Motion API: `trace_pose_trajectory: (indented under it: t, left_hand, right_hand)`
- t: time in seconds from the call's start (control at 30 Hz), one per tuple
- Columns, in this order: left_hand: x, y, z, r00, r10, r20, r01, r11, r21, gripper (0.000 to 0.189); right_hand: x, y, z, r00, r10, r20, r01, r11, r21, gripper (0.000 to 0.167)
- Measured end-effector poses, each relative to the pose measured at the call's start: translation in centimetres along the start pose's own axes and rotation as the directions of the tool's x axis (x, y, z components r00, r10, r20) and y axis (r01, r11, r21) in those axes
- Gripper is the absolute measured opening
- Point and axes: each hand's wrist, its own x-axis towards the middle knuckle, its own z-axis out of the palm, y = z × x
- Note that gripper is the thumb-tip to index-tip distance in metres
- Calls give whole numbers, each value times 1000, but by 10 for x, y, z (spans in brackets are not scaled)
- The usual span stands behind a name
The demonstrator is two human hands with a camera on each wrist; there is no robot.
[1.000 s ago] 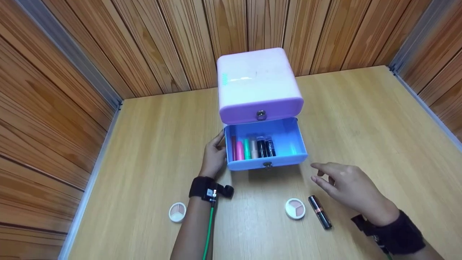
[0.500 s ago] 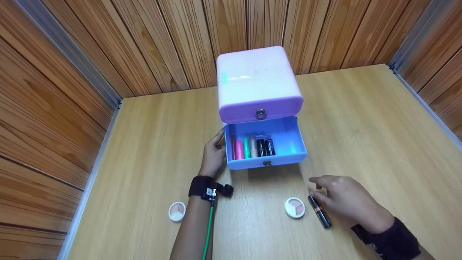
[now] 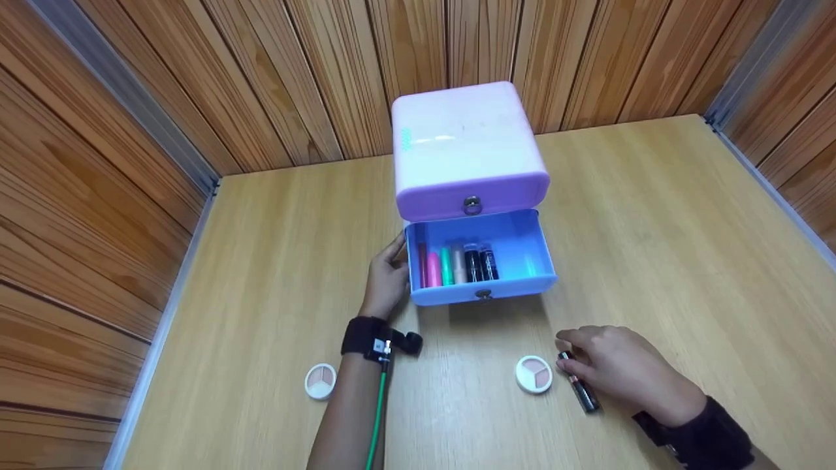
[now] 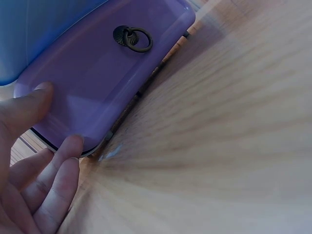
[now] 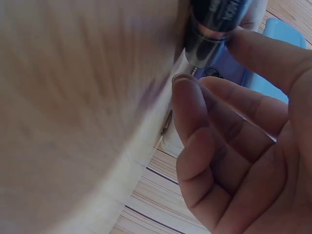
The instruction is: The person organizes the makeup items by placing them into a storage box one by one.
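Observation:
My left hand (image 3: 386, 284) holds the left side of the small drawer box (image 3: 470, 140). The left wrist view shows its thumb on the purple lower front (image 4: 83, 92) and its curled fingers at the corner edge. Above that front, the blue drawer (image 3: 483, 297) is pulled out, with several cosmetic tubes (image 3: 459, 266) standing in a row on its left side. My right hand (image 3: 617, 359) is over a black cosmetic tube with a copper band (image 3: 583, 391) lying on the table. Its thumb is right at the tube, while the index fingertip stands just beyond its end.
A round three-shade palette (image 3: 534, 375) lies left of the black tube. Another palette (image 3: 321, 382) is beside my left forearm. Wood-panelled walls (image 3: 294, 85) enclose the table (image 3: 287, 248) at the back and sides.
My right hand has come down and toward me from beside the drawer to the black tube. The left hand has stayed at the box, and the drawer has not moved.

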Motion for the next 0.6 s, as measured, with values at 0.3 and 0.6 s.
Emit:
trace_pose_trajectory:
  t: [0.3, 0.6]
  left_hand:
    - [0, 0, 0, 1000, -1, -18, 1, 1000, 16, 67]
    - [1, 0, 0, 1000, -23, -2, 23, 1000, -5, 66]
  right_hand:
    - [4, -3, 2, 999, -4, 46, 2, 1000, 28, 14]
    - [6, 1, 1, 994, -91, -65, 97, 991, 95, 15]
